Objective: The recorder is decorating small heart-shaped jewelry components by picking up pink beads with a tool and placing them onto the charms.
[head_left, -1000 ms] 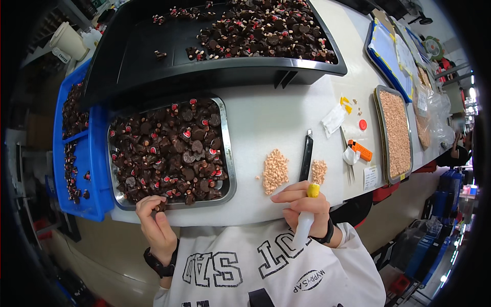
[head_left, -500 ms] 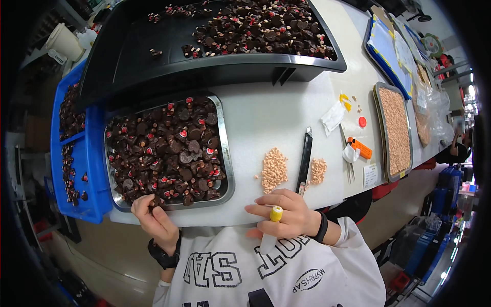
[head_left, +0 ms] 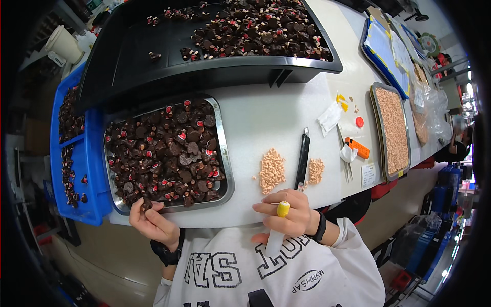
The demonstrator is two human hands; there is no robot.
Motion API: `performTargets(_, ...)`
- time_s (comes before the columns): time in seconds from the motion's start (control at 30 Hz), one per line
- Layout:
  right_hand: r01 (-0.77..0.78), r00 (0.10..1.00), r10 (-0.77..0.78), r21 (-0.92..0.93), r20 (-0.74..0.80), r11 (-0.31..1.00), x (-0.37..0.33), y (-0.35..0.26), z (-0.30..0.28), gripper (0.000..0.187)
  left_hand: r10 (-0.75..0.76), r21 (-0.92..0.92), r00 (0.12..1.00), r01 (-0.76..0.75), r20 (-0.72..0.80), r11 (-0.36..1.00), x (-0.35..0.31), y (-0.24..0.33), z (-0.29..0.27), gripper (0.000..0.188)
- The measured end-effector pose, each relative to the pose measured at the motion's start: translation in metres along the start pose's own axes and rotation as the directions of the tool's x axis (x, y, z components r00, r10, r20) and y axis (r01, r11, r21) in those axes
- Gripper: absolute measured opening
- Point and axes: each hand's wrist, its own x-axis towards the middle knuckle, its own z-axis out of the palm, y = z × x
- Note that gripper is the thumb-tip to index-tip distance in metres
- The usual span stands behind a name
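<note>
My left hand [head_left: 153,222] is closed at the near edge of a metal tray [head_left: 229,176], its fingertips pinching a small dark-brown piece [head_left: 147,204]. The tray is heaped with dark-brown pieces [head_left: 171,148], many carrying red and beige bits. In my right hand [head_left: 291,215], held in front of my chest, is a small squeeze bottle [head_left: 275,243] with a whitish body and a yellow tip pointing up. Just beyond that hand lie a larger pile of tiny beige pieces [head_left: 272,170], a black utility knife [head_left: 303,161] and a smaller beige pile [head_left: 315,172].
Behind the tray stands a big black bin [head_left: 204,66] with more dark pieces. A blue divided bin [head_left: 94,169] is at the left. On the right are an orange tool [head_left: 359,148], a red cap [head_left: 359,122], crumpled tissue [head_left: 330,118] and a tray of beige pieces [head_left: 392,128].
My left fingertips have drawn back slightly toward me, and the dark piece between them now shows. My right hand has shifted a little to the right with the bottle.
</note>
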Motion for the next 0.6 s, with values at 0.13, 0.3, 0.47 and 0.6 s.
performTargets(0.13,-0.015,1.000,0.015,0.029,-0.010,0.999,0.0009,-0.0005,-0.0005,0.046,-0.002,-0.012,1.000,0.001,-0.021,1.000,-0.0021,-0.0032,-0.0006,0.027)
performTargets(0.3,-0.013,1.000,0.013,0.041,-0.015,0.999,0.0004,-0.0002,-0.0014,0.045,-0.014,-0.039,1.000,0.014,-0.020,0.999,-0.0015,-0.0030,-0.0015,0.026)
performTargets(0.47,-0.032,0.999,0.034,0.049,-0.028,0.998,0.0026,-0.0012,-0.0029,0.044,-0.017,-0.053,0.999,0.015,-0.048,0.999,-0.0015,-0.0019,0.0001,0.026)
performTargets(0.6,-0.049,0.999,0.050,0.059,-0.021,0.997,0.0024,-0.0007,-0.0039,0.044,0.012,-0.056,0.996,-0.017,-0.084,0.998,-0.0012,-0.0032,0.0013,0.025)
